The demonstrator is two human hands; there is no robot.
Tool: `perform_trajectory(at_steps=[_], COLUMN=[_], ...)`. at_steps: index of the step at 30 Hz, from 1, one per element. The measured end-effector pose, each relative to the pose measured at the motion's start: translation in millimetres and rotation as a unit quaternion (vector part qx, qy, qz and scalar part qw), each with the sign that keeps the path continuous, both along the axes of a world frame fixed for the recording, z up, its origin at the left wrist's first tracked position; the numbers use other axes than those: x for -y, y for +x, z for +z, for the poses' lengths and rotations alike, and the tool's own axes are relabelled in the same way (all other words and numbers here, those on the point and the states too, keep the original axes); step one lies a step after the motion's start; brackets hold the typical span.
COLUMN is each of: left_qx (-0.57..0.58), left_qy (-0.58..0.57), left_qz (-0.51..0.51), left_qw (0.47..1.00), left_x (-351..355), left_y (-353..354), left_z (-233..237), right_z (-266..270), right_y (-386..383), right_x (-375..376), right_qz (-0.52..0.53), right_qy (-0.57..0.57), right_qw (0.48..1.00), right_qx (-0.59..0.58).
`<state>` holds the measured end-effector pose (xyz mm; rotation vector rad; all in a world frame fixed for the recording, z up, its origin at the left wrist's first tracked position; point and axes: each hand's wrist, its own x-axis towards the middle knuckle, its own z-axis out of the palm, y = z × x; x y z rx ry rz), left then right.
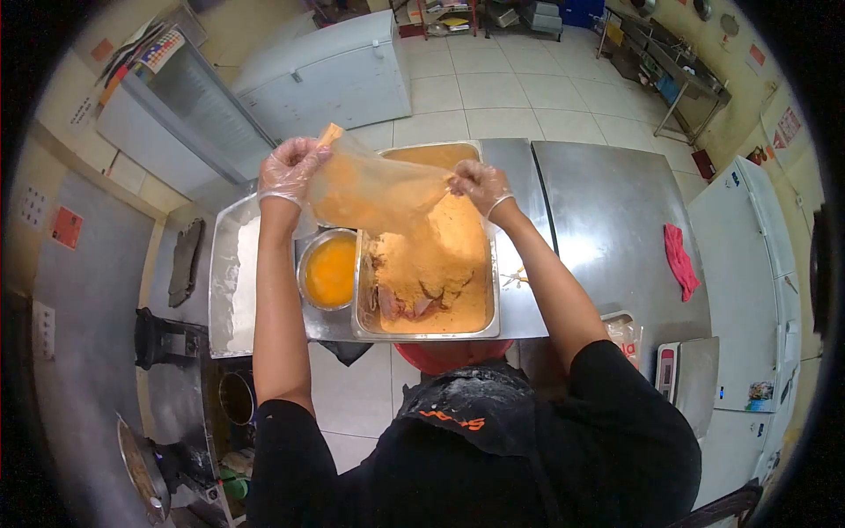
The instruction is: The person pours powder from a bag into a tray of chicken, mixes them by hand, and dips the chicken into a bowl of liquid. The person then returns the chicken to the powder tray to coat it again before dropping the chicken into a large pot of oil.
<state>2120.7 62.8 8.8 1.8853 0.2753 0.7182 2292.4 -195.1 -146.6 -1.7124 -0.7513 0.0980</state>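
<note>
Both my hands wear clear plastic gloves. My left hand (297,169) pinches the upper left corner of a clear plastic bag (356,187) dusted with orange crumbs. Its other end is gripped by my right hand (481,185). The bag hangs tilted over a deep steel tray (359,304), where crumbs fall in a cloud. Orange crumbs (444,255) are heaped in the tray, and reddish raw meat (409,305) shows partly covered near its front. Left of the tray is a steel bowl of orange-yellow liquid (331,271).
A tray of white powder (234,277) lies at the left. On the steel table (607,229) are a pink cloth (679,262) and, near the right forearm, small metal tongs or pliers (516,278). A scale (687,378) is at the lower right, a red tub (451,355) under the front edge.
</note>
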Motion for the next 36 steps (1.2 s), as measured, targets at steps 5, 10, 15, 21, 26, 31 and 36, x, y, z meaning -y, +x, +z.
perform_trajectory(at_steps=[5,10,15,21,26,31,36], left_qx=[-0.001,0.021,0.012,-0.067,-0.061,-0.086,-0.105], left_qy=[-0.003,0.021,0.001,0.105,0.133,0.121,0.121], left_qz=[-0.010,-0.028,-0.024,-0.027,-0.006,-0.034,0.013], left_qw=[1.000,0.999,1.000,0.992,0.989,0.988,0.987], left_x=[8,10,18,10,5,2,4], left_y=[7,15,19,27,32,33,22], left_z=[17,25,23,13,13,13,19], right_z=[10,-16,-16,-30,-29,-22,-14], right_y=[-5,10,9,9,20,17,27], right_x=[3,4,11,13,16,20,18], right_qz=[-0.013,0.049,-0.015,-0.037,-0.107,-0.068,-0.108], right_qy=[0.076,0.184,0.200,0.124,0.144,0.090,0.056], right_qw=[0.994,0.976,0.976,0.991,0.984,0.993,0.992], right_qx=[-0.082,-0.108,-0.088,-0.011,-0.018,0.020,0.044])
